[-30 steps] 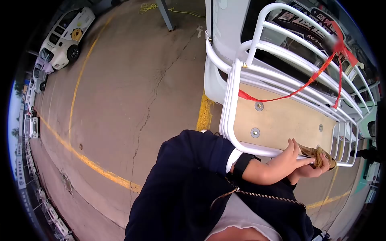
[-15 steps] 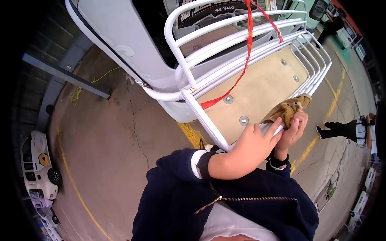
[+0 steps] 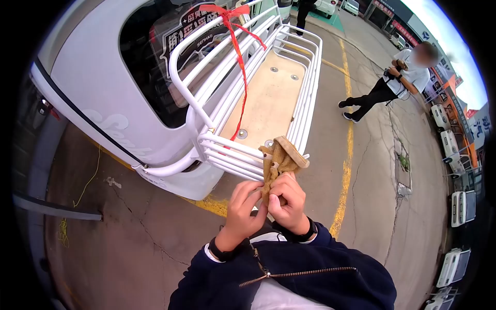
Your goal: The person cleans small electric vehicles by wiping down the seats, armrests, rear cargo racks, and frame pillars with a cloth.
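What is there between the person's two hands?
In the head view, a bunched tan cloth sits between the left hand and the right hand; both grip its lower end, in front of the white rack.

I see cracked concrete ground (image 3: 155, 227) under everything, marked with yellow painted lines (image 3: 345, 170); a white vehicle (image 3: 98, 103) stands on it, its rear white tube rack (image 3: 248, 103) carrying a tan board (image 3: 263, 103); a yellow cord (image 3: 77, 196) lies at left; small white cars (image 3: 460, 206) are parked along the right edge
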Tool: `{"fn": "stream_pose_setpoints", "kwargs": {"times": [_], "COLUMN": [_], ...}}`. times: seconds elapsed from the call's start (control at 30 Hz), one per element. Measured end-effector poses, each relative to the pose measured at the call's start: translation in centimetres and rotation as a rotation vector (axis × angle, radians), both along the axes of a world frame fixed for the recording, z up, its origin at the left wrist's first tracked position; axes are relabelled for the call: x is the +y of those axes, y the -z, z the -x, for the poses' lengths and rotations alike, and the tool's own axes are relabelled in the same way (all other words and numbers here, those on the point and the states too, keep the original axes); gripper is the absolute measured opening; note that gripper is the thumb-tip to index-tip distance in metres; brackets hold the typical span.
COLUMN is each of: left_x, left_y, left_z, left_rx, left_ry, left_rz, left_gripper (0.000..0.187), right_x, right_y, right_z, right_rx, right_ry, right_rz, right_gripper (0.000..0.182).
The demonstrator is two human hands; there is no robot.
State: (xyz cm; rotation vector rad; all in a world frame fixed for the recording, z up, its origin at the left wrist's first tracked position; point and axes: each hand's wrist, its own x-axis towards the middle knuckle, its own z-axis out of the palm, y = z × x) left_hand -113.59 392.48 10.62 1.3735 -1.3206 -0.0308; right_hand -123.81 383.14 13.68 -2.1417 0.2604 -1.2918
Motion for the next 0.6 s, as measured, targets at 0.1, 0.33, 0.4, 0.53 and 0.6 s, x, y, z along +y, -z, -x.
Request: {"fn": "stream_pose_setpoints", "kwargs": {"times": [0.1,0.33,0.4,0.53,0.6], "left_x": [1.2,3.1,3.6,4.8,4.8], "left_y": [3.6,6.9,6.5,5.9,5.8], "left_z": [0.6,-0.7,-0.5,-0.3,-0.3], "left_rx": [0.37,0.443,0.836,1.116,0.825], "left_ry": [0.194,0.505,0.622,0.867,0.691], "left_rz": [-0.062,-0.147,-0.189,-0.286,-0.46], "left_gripper": [0.032,0.055,0.075,0.11,0.084], "right_x": [2.7,3.0,2.5,2.0,2.4], "right_y": [0.7,1.4,1.9,4.7,6.5], "right_z": [-0.1,2.8,3.2,5.0,5.9], "right_rx": [0.028,0.153,0.152,0.191,0.176], "right_ry": [-0.162,-0.553,-0.533,-0.34,-0.165], "right_rz": [-0.223,-0.371,-0.41,-0.427,-0.347], "right_gripper": [0.007,0.017,0.021,0.038,0.044]}}
